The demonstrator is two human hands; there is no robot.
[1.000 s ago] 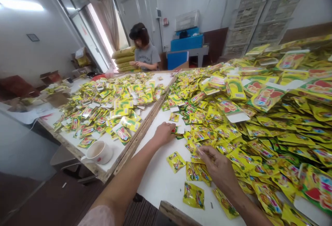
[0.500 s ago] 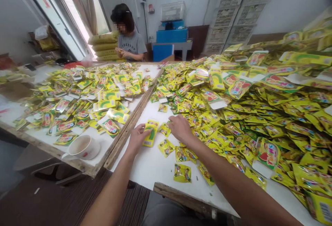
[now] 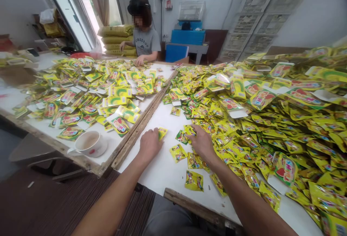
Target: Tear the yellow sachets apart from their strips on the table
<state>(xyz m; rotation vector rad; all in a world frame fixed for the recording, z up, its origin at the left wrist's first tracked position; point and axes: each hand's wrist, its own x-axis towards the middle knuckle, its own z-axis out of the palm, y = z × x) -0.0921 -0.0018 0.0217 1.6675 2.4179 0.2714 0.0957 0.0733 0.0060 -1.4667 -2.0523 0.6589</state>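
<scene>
My left hand (image 3: 150,145) is closed around a small yellow box (image 3: 162,133), mostly hidden by my fingers, just above the white tabletop. To its right, my right hand (image 3: 202,142) pinches a small yellow sachet (image 3: 189,130) at the edge of the big heap. A green-and-yellow sachet (image 3: 181,137) lies right beside that one. Nearer to me are a loose sachet (image 3: 178,153) and another sachet (image 3: 194,180), both flat on the table. The heap of sachets (image 3: 233,134) spreads out to the right of my right hand.
On the left table, a pile of yellow boxes (image 3: 89,95) lies behind a white cup (image 3: 90,144) near the front edge. A wooden strip (image 3: 143,122) runs between the tables. Across the table sits a co-worker (image 3: 146,41), hands at the pile's far side.
My left hand has turned over, so the box now shows only at its fingertips. My right hand has picked up a sachet. The co-worker's hands have moved apart, one down to the pile.
</scene>
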